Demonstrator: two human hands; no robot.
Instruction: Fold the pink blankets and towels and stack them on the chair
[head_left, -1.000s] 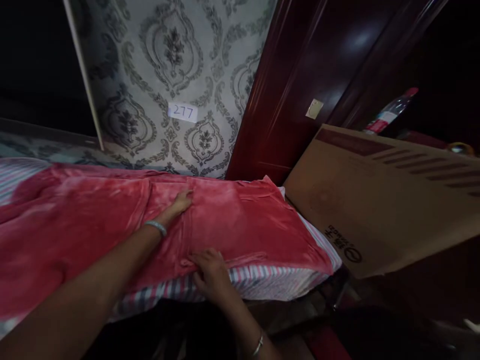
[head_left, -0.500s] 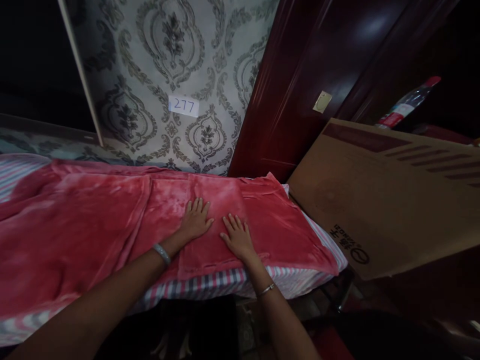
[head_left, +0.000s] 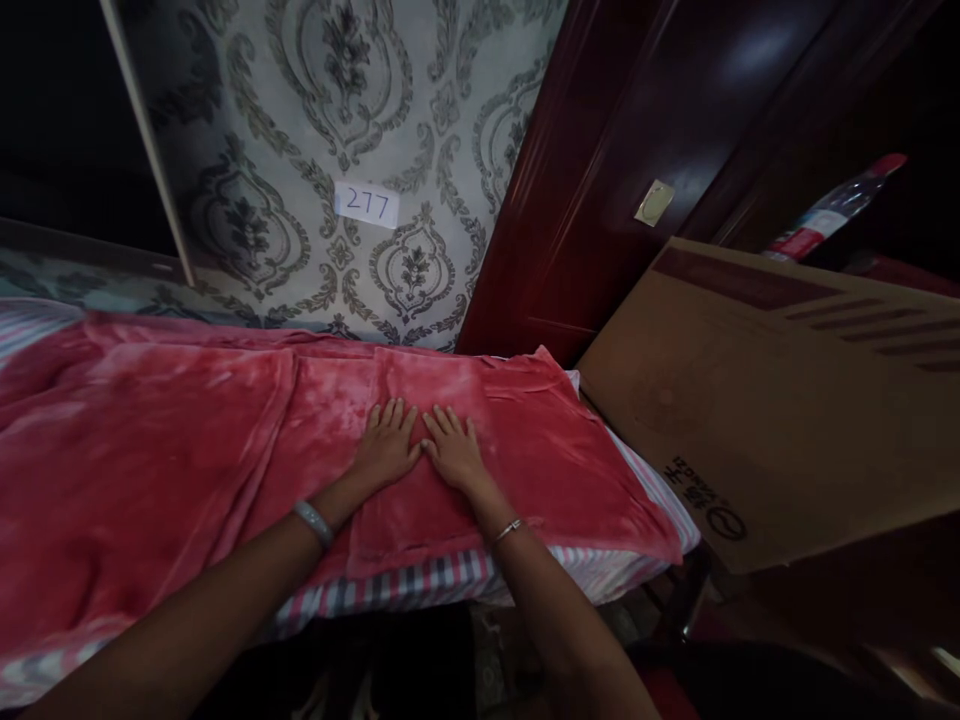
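A plush red blanket (head_left: 180,450) lies spread over a narrow surface covered by a striped sheet (head_left: 420,580). Folds and overlapping layers show in its middle, with a smaller folded section beneath my hands. My left hand (head_left: 386,445) rests flat on that section, fingers stretched forward. Right beside it, my right hand (head_left: 454,450) also lies flat on the red cloth, and the two thumbs touch or nearly touch. Neither hand grips the fabric.
A large cardboard box (head_left: 787,400) stands at the right end, with a plastic bottle (head_left: 832,212) behind its top edge. Behind are a dark red door (head_left: 585,200) and a patterned wall bearing a paper label (head_left: 367,204). A dark panel (head_left: 67,130) is at upper left.
My right hand has slid left across the blanket until it lies close beside my left hand. My left hand has barely moved, and the view has shifted slightly.
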